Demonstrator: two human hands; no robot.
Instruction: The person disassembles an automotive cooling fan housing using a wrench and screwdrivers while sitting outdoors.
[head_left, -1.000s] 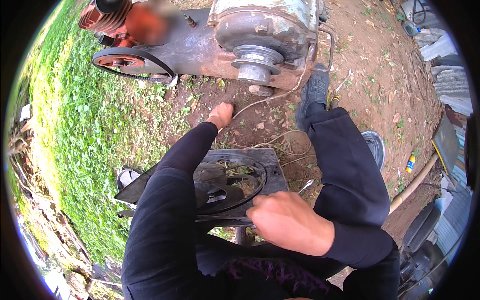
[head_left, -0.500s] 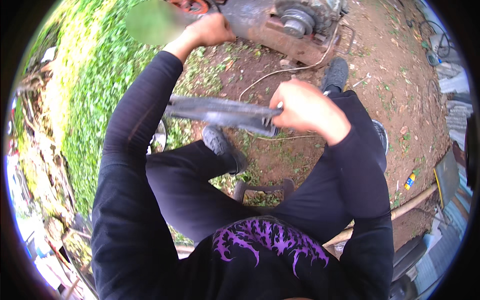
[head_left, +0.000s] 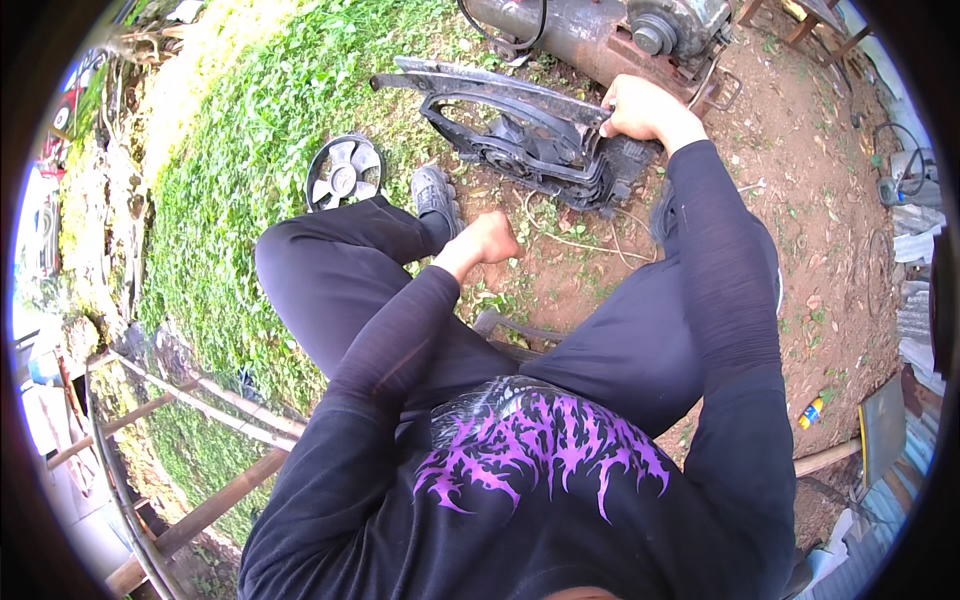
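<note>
My right hand (head_left: 630,112) is shut on the upper edge of a black frame (head_left: 500,85) with a round fan housing (head_left: 475,140), which stands tilted beyond my feet, close to the compressor. My left hand (head_left: 492,238) is closed in front of my left shoe (head_left: 435,195); what it holds, if anything, is hidden. A separate fan (head_left: 342,180) with pale blades and a dark ring lies on the grass beside my left leg. A pale cord (head_left: 580,240) runs over the dirt below the frame.
The rusty compressor tank (head_left: 560,35) with a pulley (head_left: 654,36) is at the top. A wrench (head_left: 752,186), a yellow bottle (head_left: 810,412) and metal sheets (head_left: 915,300) are to the right. Bamboo poles (head_left: 220,500) cross the lower left; grass spreads left.
The black frame was lifted from between my legs and moved forward beside the compressor, uncovering the ground there. My left hand drew back toward me; my right hand moved forward, gripping the frame.
</note>
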